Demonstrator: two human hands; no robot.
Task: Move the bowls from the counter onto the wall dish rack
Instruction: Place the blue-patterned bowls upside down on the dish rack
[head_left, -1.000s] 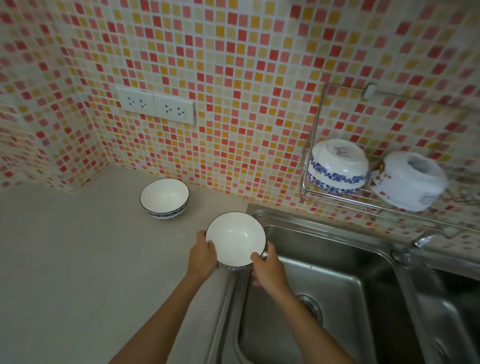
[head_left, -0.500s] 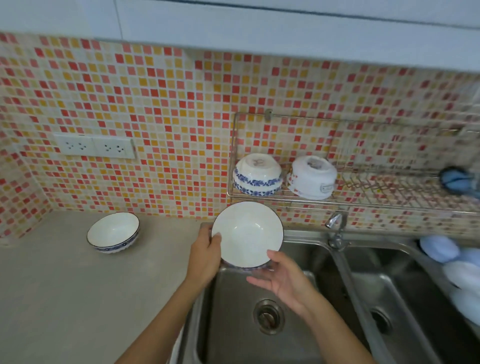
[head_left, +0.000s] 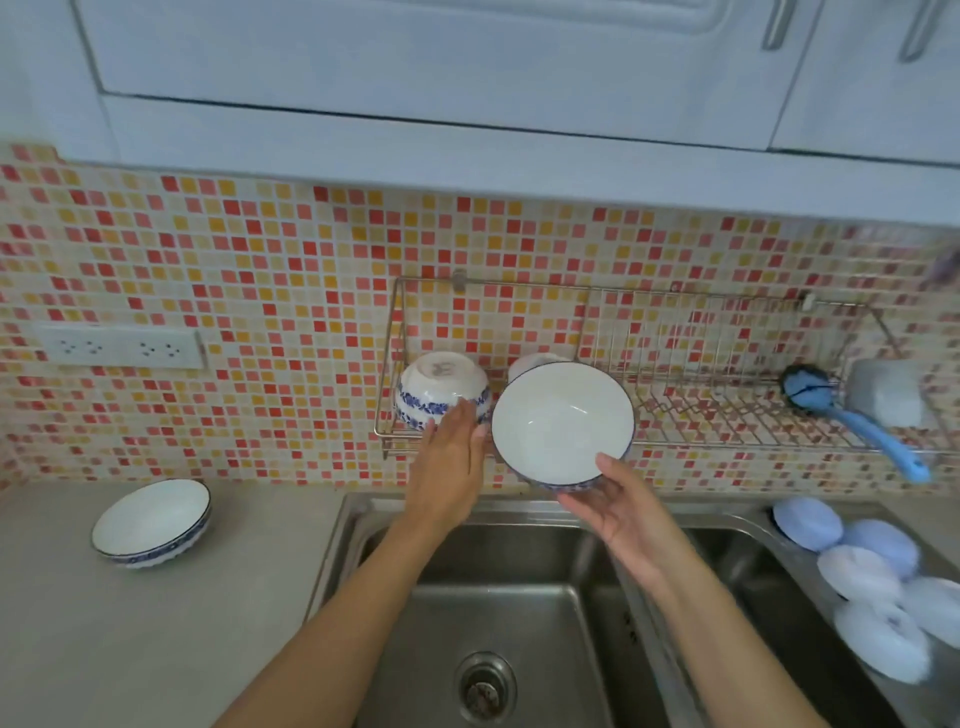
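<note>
My right hand (head_left: 618, 506) holds a white bowl with a blue rim (head_left: 561, 421) from below, tilted with its inside facing me, just in front of the wire wall dish rack (head_left: 727, 415). My left hand (head_left: 449, 462) is flat with fingers extended, its fingertips touching an upturned blue-patterned bowl (head_left: 439, 387) at the rack's left end. A second white vessel (head_left: 530, 364) on the rack is mostly hidden behind the held bowl. Another blue-rimmed bowl (head_left: 153, 522) sits upright on the counter (head_left: 130, 634) at the left.
A double steel sink (head_left: 519, 597) lies below my arms. A blue dish brush (head_left: 841, 415) and a grey sponge (head_left: 885, 392) rest on the rack's right end. Several pale blue round items (head_left: 862, 577) lie at the right sink. Wall sockets (head_left: 122, 345) at left; cabinets above.
The held bowl rose from over the sink up to the rack. My left hand let go of it and moved to the upturned bowl; my right hand now carries it alone.
</note>
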